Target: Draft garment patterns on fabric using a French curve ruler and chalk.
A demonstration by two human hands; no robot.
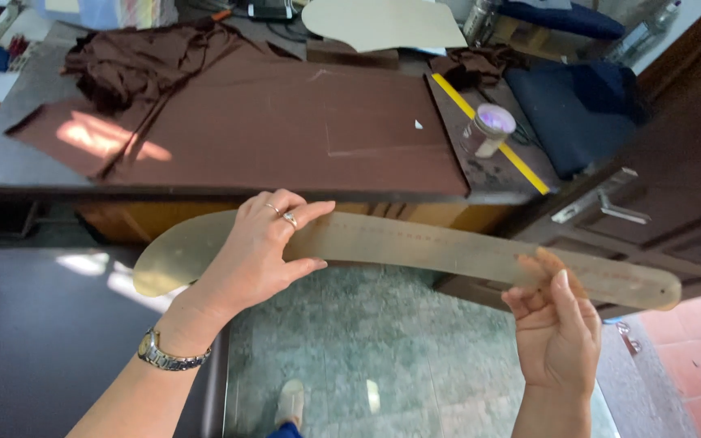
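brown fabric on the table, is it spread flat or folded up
Mostly spread flat: the brown fabric lies smooth across the table, with one end bunched in a crumpled heap at the far left corner.

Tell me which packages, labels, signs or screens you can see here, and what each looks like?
Small jar: on the table's right side beside the yellow tape; clear, round, purple-tinted lid, pale label patch.
Dark device: top edge of the table, black and flat; whether it is a screen I cannot tell.
Curved ruler: translucent tan, held by the left hand and right hand; faint scale marks along it.
No signs.
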